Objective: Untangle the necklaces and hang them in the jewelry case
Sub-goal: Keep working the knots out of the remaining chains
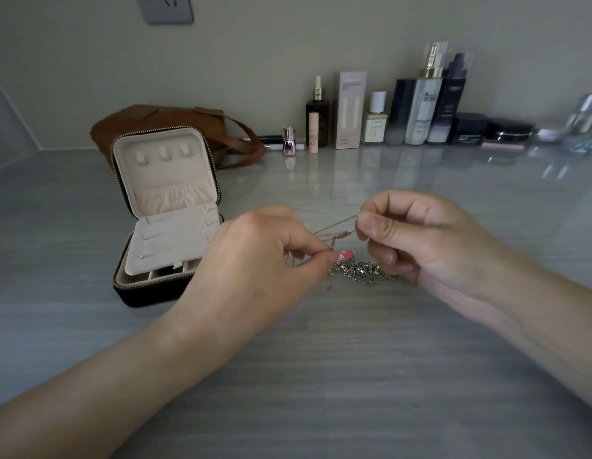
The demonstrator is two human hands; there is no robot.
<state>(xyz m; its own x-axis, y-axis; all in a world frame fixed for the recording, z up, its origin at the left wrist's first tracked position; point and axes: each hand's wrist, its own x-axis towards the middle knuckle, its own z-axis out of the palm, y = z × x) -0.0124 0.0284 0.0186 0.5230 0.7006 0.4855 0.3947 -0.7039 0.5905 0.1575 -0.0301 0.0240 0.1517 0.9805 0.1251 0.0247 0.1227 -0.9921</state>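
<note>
Head view: left hand (254,256), right hand (430,240), two necklaces (364,271), one case (165,175).

A grey wood-grain table top (321,376) fills the view and meets a pale wall (288,44). At 11 o'clock, high on the wall, there is a grey socket (165,8). At 10 o'clock a brown leather bag (162,119) stands against the wall. From 12 to 2 o'clock cosmetics stand in a row along the wall: a small pink metallic bottle (289,142), a dark dropper bottle (317,107), a tall pale pink box (349,109), a white-capped foundation bottle (375,119), three tall bottles (422,111), two dark jars (508,130). At 3 o'clock clear glass bottles (586,117) look blurred.
</note>
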